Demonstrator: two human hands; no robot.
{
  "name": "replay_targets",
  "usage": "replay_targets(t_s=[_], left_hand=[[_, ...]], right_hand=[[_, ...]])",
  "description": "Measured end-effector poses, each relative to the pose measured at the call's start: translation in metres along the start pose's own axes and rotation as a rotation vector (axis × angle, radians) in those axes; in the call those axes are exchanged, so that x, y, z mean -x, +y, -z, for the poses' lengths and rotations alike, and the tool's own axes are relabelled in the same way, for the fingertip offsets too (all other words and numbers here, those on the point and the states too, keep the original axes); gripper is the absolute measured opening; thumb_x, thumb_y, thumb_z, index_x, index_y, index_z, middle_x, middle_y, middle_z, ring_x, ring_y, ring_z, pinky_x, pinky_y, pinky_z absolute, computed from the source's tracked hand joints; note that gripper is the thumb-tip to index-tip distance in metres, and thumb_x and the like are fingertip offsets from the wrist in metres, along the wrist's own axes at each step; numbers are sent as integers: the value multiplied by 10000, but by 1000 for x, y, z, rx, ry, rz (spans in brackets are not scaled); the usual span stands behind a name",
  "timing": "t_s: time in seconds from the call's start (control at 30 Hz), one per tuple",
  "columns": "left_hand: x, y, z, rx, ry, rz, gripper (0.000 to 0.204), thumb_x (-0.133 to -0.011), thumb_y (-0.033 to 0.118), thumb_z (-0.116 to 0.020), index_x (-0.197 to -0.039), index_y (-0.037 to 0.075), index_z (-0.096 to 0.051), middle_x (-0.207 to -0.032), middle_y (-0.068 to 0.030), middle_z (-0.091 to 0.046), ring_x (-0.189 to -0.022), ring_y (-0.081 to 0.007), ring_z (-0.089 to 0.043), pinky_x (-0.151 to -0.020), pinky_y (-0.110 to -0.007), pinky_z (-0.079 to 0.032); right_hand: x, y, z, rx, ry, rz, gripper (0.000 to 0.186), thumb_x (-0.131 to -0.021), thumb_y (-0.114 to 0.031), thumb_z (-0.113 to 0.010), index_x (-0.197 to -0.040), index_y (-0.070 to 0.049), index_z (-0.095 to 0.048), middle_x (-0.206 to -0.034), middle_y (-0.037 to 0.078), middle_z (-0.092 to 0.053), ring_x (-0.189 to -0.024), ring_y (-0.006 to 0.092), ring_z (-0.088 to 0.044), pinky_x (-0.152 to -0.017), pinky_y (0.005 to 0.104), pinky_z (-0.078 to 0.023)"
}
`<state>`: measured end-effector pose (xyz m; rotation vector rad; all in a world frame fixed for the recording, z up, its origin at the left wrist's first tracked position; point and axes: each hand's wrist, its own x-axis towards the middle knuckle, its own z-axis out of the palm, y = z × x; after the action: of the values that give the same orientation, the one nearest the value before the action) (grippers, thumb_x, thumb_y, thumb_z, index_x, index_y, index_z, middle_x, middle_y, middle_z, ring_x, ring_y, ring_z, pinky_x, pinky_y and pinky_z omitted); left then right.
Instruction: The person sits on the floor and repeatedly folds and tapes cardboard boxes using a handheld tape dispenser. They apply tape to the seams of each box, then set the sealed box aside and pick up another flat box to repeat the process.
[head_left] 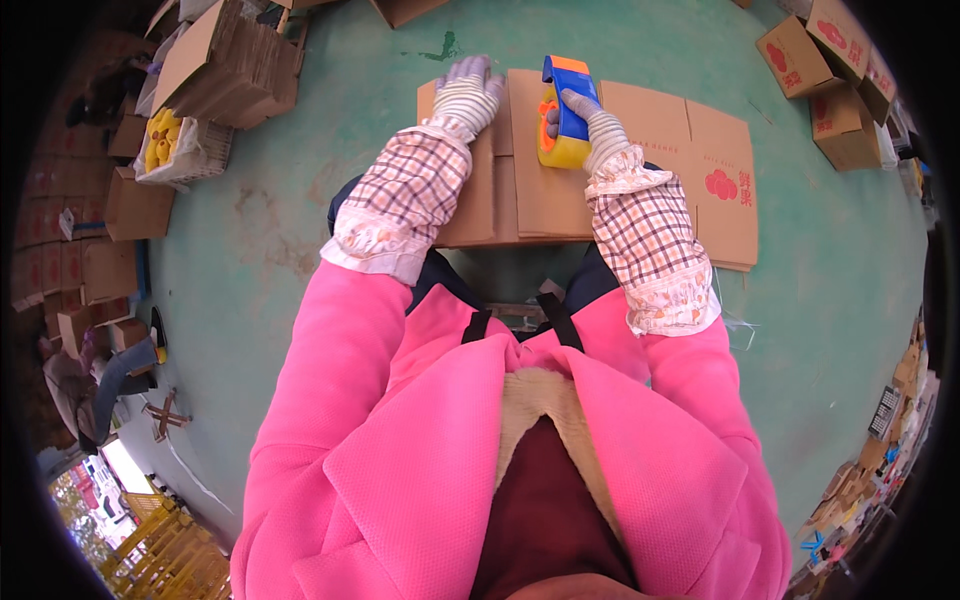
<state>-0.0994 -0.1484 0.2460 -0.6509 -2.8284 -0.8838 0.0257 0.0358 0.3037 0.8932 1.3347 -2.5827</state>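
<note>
A brown cardboard box [640, 130], with its flaps spread and red print on the right part, lies across my lap. My left hand [470, 88], in a grey glove, rests on the far left part of the cardboard with its fingers stretched out. In my right hand [590, 112], also gloved, is a tape dispenser [573, 95] with a blue body, an orange end and a yellow roll of tape. The dispenser is over the box's middle flap. Some of my right fingers are hidden behind it.
A stack of flattened cardboard [240, 75] stands at the far left, beside a white basket [195, 160] of yellow items. Several printed cartons [835, 80] are piled at the far right. Another person [80, 385] is at the left edge. The floor [260, 200] is green.
</note>
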Motion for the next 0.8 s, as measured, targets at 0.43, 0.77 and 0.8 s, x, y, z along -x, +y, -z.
replay_targets(t_s=[0.43, 0.77, 0.8], left_hand=[[11, 6, -23, -220, 156, -272, 439, -916, 357, -591, -1224, 45, -596, -1211, -164, -606, -1170, -360, -528, -1061, -502, -349], [11, 19, -21, -281, 191, -280, 377, -903, 327, -602, -1163, 54, -620, -1129, -153, -616, -1109, -357, -550, -1034, -502, -379], [13, 20, -21, -285, 191, -286, 383, -900, 325, -603, -1166, 49, -616, -1125, -156, -612, -1104, -358, -549, -1032, -501, -380]], right_hand=[[-4, -2, 1, -11, -23, -19, 338, -847, -247, -772, -1047, -18, -624, -802, 136, -703, -625, 259, -687, -581, 373, -580], [3, -8, -9, 127, -76, -141, 373, -865, -255, -753, -1102, -1, -615, -829, 134, -708, -629, 253, -686, -605, 375, -588], [3, -8, -9, 129, -72, -157, 375, -865, -259, -753, -1100, -2, -616, -831, 134, -708, -635, 253, -688, -606, 375, -588]])
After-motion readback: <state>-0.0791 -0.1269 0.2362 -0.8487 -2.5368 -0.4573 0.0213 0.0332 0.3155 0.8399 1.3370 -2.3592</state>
